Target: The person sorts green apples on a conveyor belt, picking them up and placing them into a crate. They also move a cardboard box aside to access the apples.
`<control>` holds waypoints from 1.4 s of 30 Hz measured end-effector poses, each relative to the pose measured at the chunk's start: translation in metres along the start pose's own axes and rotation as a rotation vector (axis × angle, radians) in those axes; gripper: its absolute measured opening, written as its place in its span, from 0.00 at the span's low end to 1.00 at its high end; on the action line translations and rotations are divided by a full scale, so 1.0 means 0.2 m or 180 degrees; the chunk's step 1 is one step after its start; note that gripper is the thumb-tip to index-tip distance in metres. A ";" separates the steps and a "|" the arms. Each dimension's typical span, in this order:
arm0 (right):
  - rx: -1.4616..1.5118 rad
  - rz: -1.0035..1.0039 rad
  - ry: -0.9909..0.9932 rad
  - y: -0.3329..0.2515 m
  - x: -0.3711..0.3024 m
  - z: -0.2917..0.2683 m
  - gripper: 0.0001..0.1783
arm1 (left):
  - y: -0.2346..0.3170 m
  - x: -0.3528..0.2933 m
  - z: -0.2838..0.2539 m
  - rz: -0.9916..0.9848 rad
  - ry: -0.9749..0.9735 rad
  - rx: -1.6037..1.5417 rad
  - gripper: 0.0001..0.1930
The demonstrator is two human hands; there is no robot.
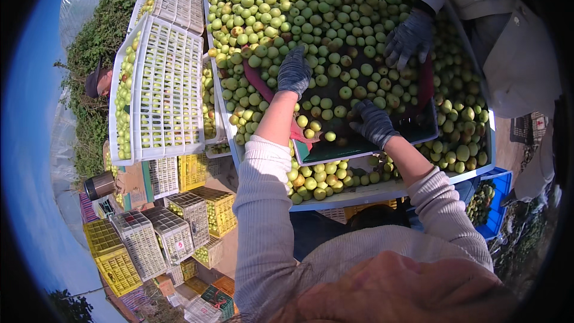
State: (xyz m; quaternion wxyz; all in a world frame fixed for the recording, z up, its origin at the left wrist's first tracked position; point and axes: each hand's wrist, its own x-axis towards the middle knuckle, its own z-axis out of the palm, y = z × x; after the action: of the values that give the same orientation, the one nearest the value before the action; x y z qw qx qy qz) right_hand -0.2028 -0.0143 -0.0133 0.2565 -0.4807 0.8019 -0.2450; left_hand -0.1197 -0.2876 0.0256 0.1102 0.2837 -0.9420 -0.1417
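Note:
Round green fruits that look like jujubes, some with brown blush, fill a broad pale-rimmed bin. In its middle a dark sorting surface with red cloth edges slopes to a green front edge. My left hand, in a grey striped glove, lies with fingers stretched over fruits by the left red edge. Near the front edge, my right hand, gloved alike, has its fingers apart beside a few fruits. Neither visibly grips one. Across from it, a co-worker's gloved hand reaches among the fruits.
White crates of fruit are stacked against the bin's left side. Below left stand more white, grey and yellow crates. A blue crate is beyond the bin's right corner. The co-worker stands at the right; another person's head shows far left.

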 end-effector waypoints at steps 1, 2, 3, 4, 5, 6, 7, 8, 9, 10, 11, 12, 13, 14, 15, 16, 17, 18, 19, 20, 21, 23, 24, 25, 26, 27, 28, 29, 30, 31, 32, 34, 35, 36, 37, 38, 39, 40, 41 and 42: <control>-0.0001 -0.0060 0.0064 0.01 0.01 0.01 0.27 | -0.03 0.07 0.02 -0.0099 -0.0105 0.0179 0.25; 0.0129 -0.0006 0.0039 0.01 0.02 0.01 0.26 | -0.06 0.13 0.03 -0.0181 -0.0208 0.0333 0.25; 0.0058 0.0012 -0.0041 0.01 0.02 0.01 0.26 | -0.09 0.18 0.03 -0.0183 -0.0282 0.0619 0.26; 0.0014 0.0001 -0.0035 0.01 0.02 0.02 0.26 | -0.10 0.21 0.04 -0.0153 -0.0370 0.0865 0.26; -0.0062 0.0034 -0.0049 0.01 0.02 0.02 0.26 | -0.10 0.24 0.04 -0.0220 -0.0636 0.1145 0.27; 0.0001 0.0032 0.0033 0.00 0.02 0.03 0.24 | -0.08 0.27 0.03 -0.0295 -0.0677 0.1223 0.28; 0.0047 0.0070 0.0081 0.00 0.02 0.03 0.22 | -0.06 0.30 0.02 -0.0401 -0.0756 0.1215 0.29; 0.0096 0.0109 0.0124 0.00 0.02 0.03 0.19 | -0.04 0.32 0.00 -0.0583 -0.0969 0.1210 0.30; 0.0059 0.0108 0.0066 -0.01 0.01 0.03 0.21 | -0.01 0.34 -0.02 -0.0719 -0.1092 0.1207 0.30; 0.0018 0.0107 0.0011 -0.01 0.01 0.02 0.23 | 0.01 0.37 -0.04 -0.0856 -0.1203 0.1190 0.35; -0.0032 0.0100 -0.0006 -0.01 0.01 0.02 0.24 | 0.04 0.39 -0.06 -0.0998 -0.1333 0.1183 0.34; -0.0021 0.0118 -0.0082 -0.02 0.01 0.02 0.24 | 0.06 0.42 -0.07 -0.1112 -0.1391 0.1183 0.33; -0.0024 0.0129 -0.0117 -0.02 0.01 0.01 0.23 | 0.07 0.45 -0.08 -0.1233 -0.1427 0.1198 0.32; -0.0009 0.0115 -0.0071 -0.02 0.01 0.01 0.23 | 0.08 0.47 -0.09 -0.1271 -0.1404 0.1204 0.29; -0.0054 0.0129 -0.0107 -0.02 0.01 0.01 0.23 | 0.09 0.48 -0.07 -0.1246 -0.1384 0.1219 0.26; -0.0072 0.0113 -0.0078 -0.02 0.01 0.01 0.22 | 0.09 0.48 -0.05 -0.1237 -0.1356 0.1251 0.24; -0.0090 0.0113 -0.0077 -0.01 0.01 0.02 0.22 | 0.09 0.47 -0.03 -0.1237 -0.1330 0.1290 0.21; -0.0079 0.0055 -0.0018 -0.01 0.01 0.02 0.22 | 0.08 0.45 0.00 -0.1239 -0.1150 0.1276 0.17; -0.0067 0.0018 0.0009 -0.01 0.01 0.03 0.22 | 0.06 0.42 0.02 -0.1098 -0.1190 0.1217 0.17; -0.0054 -0.0009 0.0026 0.00 0.01 0.03 0.22 | 0.04 0.40 0.03 -0.0964 -0.1244 0.1129 0.16; -0.0082 -0.0024 0.0037 0.00 0.01 0.04 0.22 | 0.01 0.37 0.04 -0.0841 -0.1268 0.1062 0.16; -0.0144 -0.0019 0.0091 0.01 0.02 0.05 0.23 | -0.03 0.32 0.05 -0.0578 -0.0787 0.0821 0.15; -0.0125 -0.0027 0.0053 0.01 0.02 0.06 0.23 | -0.06 0.29 0.04 -0.0485 -0.0670 0.0759 0.15; -0.0108 -0.0034 0.0043 0.01 0.02 0.06 0.23 | -0.07 0.26 0.02 -0.0437 -0.0652 0.0703 0.15; -0.0113 -0.0006 0.0003 0.01 0.02 0.06 0.23 | -0.06 0.24 0.02 -0.0110 -0.0339 0.0725 0.15; -0.0085 -0.0052 0.0033 0.01 0.02 0.06 0.24 | -0.04 0.22 0.02 0.0177 -0.0103 0.0756 0.15; -0.0081 -0.0052 0.0013 0.00 0.02 0.05 0.24 | 0.00 0.21 0.03 0.0420 0.0168 0.0738 0.16; -0.0078 -0.0049 -0.0025 0.00 0.02 0.05 0.24 | 0.06 0.22 0.06 0.0492 -0.0168 0.0527 0.18; -0.0016 -0.0056 -0.0070 -0.01 0.02 0.04 0.25 | 0.15 0.24 0.12 0.0690 -0.0226 0.0286 0.19; 0.0032 -0.0062 -0.0116 -0.01 0.02 0.04 0.25 | 0.23 0.23 0.18 0.0836 -0.0068 0.0225 0.19; 0.0066 -0.0053 -0.0074 -0.01 0.02 0.04 0.25 | 0.31 0.24 0.23 0.1176 0.0339 0.0235 0.18; 0.0045 -0.0018 -0.0041 -0.01 0.02 0.03 0.22 | 0.43 0.33 0.31 -0.0021 -0.0408 0.0017 0.22; 0.0141 -0.0053 -0.0071 -0.01 0.02 0.03 0.21 | 0.46 0.36 0.33 -0.0673 -0.0778 -0.0159 0.22; 0.0098 -0.0060 -0.0076 -0.01 0.02 0.03 0.21 | 0.48 0.40 0.34 -0.1006 -0.0729 -0.0267 0.22; 0.0168 -0.0101 -0.0162 0.00 0.02 0.04 0.22 | 0.51 0.41 0.35 -0.1398 -0.0691 -0.0448 0.20; 0.0247 -0.0097 -0.0252 0.00 0.02 0.04 0.22 | 0.51 0.41 0.35 -0.1779 -0.0654 -0.0634 0.18; 0.0259 -0.0122 -0.0222 0.01 0.03 0.05 0.22 | 0.50 0.41 0.34 -0.1441 -0.0921 -0.0290 0.18; 0.0270 -0.0109 -0.0194 0.01 0.03 0.05 0.22 | 0.49 0.41 0.33 -0.1090 -0.1175 0.0041 0.18; 0.0293 -0.0053 -0.0184 0.01 0.03 0.06 0.21 | 0.47 0.40 0.32 -0.0760 -0.1389 0.0445 0.18; 0.0123 -0.0156 -0.0054 0.01 0.03 0.06 0.21 | 0.46 0.39 0.31 -0.0977 -0.1386 0.0285 0.19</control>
State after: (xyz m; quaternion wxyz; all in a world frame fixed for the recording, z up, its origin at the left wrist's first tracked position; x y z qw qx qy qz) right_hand -0.1985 -0.0202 -0.0258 0.2664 -0.4973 0.7829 -0.2625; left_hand -0.2481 -0.2454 0.0082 -0.1303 0.3906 -0.8948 -0.1725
